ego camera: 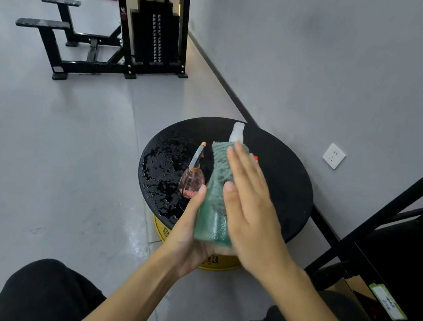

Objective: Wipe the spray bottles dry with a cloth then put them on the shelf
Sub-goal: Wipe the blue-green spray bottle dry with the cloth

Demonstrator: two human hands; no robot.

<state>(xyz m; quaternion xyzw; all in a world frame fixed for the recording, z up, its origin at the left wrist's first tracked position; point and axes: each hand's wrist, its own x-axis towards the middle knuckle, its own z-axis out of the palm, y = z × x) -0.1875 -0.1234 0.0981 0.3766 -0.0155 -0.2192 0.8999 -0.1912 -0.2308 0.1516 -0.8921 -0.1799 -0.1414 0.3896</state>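
Above the round black table (281, 172), head view: a spray bottle (238, 132) is hidden but for its pale cap, wrapped in a fuzzy green cloth (215, 189). The left hand (190, 229) cups the bundle from below, fingers curled around it; the right hand (250, 203) presses flat against it, fingers straight. A faceted pink bottle (191, 181) stands on the wet tabletop, just beside.

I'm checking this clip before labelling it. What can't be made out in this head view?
- Wrapped bottle: the green cloth and both hands hide its body; only the white top shows.
- Left hand: fingers behind the cloth, grip unseen.
- Shelf: cut off by the right edge.
- Yellow base lettering: mostly hidden by the hands.
- Red item: mostly behind the right hand.
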